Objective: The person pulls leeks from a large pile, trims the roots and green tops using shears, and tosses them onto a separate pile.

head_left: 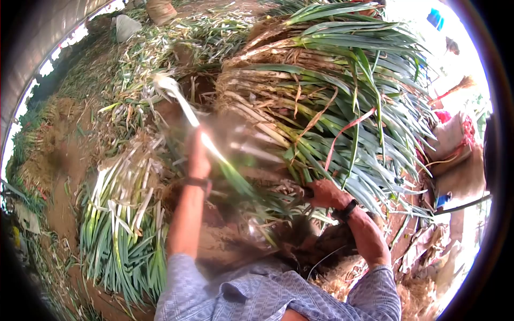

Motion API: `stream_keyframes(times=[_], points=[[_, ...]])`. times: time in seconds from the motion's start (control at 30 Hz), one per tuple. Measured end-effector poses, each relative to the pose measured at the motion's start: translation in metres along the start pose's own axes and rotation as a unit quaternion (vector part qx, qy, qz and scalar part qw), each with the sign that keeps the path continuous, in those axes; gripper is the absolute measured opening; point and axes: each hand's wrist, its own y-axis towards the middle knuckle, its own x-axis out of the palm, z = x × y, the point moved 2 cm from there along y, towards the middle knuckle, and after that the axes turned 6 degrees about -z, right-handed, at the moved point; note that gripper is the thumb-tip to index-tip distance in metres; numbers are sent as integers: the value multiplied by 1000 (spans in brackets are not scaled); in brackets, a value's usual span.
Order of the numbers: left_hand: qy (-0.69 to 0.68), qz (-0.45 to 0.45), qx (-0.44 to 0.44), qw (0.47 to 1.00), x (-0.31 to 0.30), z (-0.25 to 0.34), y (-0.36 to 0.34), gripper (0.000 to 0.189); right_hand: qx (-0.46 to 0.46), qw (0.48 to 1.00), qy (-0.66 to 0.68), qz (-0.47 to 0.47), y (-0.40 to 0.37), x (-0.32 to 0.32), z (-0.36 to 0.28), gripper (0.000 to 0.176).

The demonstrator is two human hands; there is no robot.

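My left hand [199, 155] is closed around a green onion [184, 109], its white root end pointing up and away and its green leaves trailing down to the right, blurred by motion. My right hand [326, 193], a dark band on its wrist, is closed beside the leaves of a large heap of untrimmed green onions [316, 112]. Something small and dark shows at its fingers, but I cannot make out what it is. To the left of my left arm lies a bunch of cleaner green onions [123, 214], white ends away from me.
Stripped leaves and scraps [107, 91] cover the ground on the left and at the back. A pale sack [127, 28] and a brown bundle [160, 10] stand at the far edge. Sacks with red netting [460, 134] are on the right.
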Motion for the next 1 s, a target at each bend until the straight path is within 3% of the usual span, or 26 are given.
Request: stream_keyframes(times=[0.07,0.1,0.17,0.23,0.27,0.3,0.4,0.47,0.53,0.6,0.67,0.73,0.8,0.83,0.9,0.93,1.0], points=[[57,58,43,996,-24,46,40,21,19,998,11,63,1,-1,8,32],[-13,49,92,994,-31,75,51,22,29,994,42,99,2,-1,10,33],[70,102,152,981,-52,137,69,15,45,996,16,73,-1,-8,6,32],[116,100,193,969,-85,184,87,19,54,997,7,59,1,-8,8,33],[146,55,242,958,-111,204,101,19,55,997,9,57,5,-3,12,36],[237,96,220,941,-124,227,96,25,55,997,11,55,8,1,14,40],[445,144,302,831,-187,258,104,35,21,997,33,66,22,-5,5,43],[603,88,287,739,-252,269,118,36,37,999,-1,28,37,-11,-7,45],[731,125,146,655,-277,268,96,34,29,999,-28,14,55,-16,-13,46],[758,143,90,630,-320,239,77,38,-2,999,-40,24,76,-14,-17,47],[813,142,57,561,-340,205,63,35,34,998,-57,-21,88,-25,-32,47],[700,-25,102,706,-335,169,57,42,36,997,-61,-32,95,-28,-35,45],[480,-62,-74,872,-226,159,14,43,26,999,-12,-18,89,-43,-43,44],[401,-142,-84,901,-190,152,4,44,20,1000,11,-12,87,-48,-48,43],[278,-201,-107,933,-119,121,-4,37,14,1000,10,-2,86,-51,-43,43],[207,-268,-123,933,-93,100,-2,36,12,1000,11,4,83,-52,-39,43],[94,-309,-151,934,-38,57,-4,31,40,999,-6,32,67,-61,-35,43]])
